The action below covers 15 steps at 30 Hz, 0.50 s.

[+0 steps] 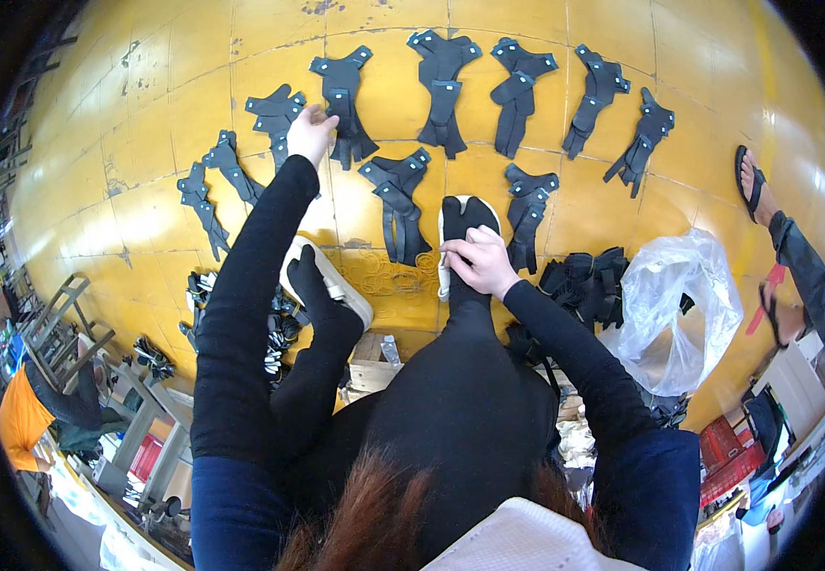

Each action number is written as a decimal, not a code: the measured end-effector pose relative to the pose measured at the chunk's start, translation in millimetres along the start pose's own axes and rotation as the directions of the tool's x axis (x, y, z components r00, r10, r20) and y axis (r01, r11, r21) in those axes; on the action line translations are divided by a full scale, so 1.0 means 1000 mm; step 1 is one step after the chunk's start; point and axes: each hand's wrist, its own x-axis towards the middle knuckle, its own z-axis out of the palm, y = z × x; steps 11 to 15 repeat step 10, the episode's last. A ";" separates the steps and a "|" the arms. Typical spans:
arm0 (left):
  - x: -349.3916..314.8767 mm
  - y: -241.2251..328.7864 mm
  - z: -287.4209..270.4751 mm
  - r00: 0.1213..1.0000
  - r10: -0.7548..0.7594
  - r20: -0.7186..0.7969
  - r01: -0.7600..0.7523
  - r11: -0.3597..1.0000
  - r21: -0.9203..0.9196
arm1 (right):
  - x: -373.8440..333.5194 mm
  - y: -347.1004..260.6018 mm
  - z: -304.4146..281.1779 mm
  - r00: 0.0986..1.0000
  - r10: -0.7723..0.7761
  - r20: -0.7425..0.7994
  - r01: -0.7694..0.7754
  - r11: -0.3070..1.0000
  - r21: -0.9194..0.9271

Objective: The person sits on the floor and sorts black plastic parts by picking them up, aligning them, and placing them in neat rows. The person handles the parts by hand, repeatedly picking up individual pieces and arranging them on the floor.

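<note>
My left hand (310, 135) reaches forward over the yellow floor, fingers bent and slightly apart, between two bundles of flat black fabric straps. One strap bundle (344, 100) lies at its fingertips on the right; another strap bundle (274, 116) lies on its left. Whether it touches either is hard to tell. My right hand (484, 262) is drawn in over my right ankle, its fingers curled together beside the white sandal (469, 202). What they pinch, if anything, is too small to make out. A heap of thin yellow loops (384, 276), like rubber bands, lies between my feet.
More black strap bundles (444, 90) with small pale tags lie in an arc ahead. A dark strap pile (584, 285) and a clear plastic bag (674, 305) are on the right. Another person's sandalled foot (760, 186) stands far right. A metal frame (65, 328) is at left.
</note>
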 end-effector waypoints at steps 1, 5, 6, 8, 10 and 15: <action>0.007 -0.015 -0.013 0.990 0.123 -0.065 -0.116 0.987 0.112 | 0.003 0.000 0.002 1.000 -0.017 0.007 0.017 1.000 -0.014; -0.046 0.050 -0.057 0.981 0.042 0.190 -0.052 0.998 0.045 | -0.006 0.008 -0.004 1.000 -0.015 -0.018 0.014 0.999 -0.037; -0.062 0.076 -0.087 0.964 0.069 0.256 -0.113 0.980 0.161 | -0.005 0.007 -0.004 1.000 -0.009 -0.018 0.009 0.999 -0.035; -0.095 0.132 -0.136 0.953 0.247 0.176 -0.280 0.940 0.196 | -0.003 0.004 -0.003 0.999 -0.021 -0.038 0.021 1.000 -0.023; -0.118 0.164 -0.159 0.885 0.435 0.166 -0.456 0.881 0.125 | -0.007 0.005 -0.007 0.999 0.000 -0.038 -0.002 0.999 -0.045; -0.118 0.164 -0.159 0.885 0.435 0.166 -0.456 0.881 0.125 | -0.007 0.005 -0.007 0.999 0.000 -0.038 -0.002 0.999 -0.045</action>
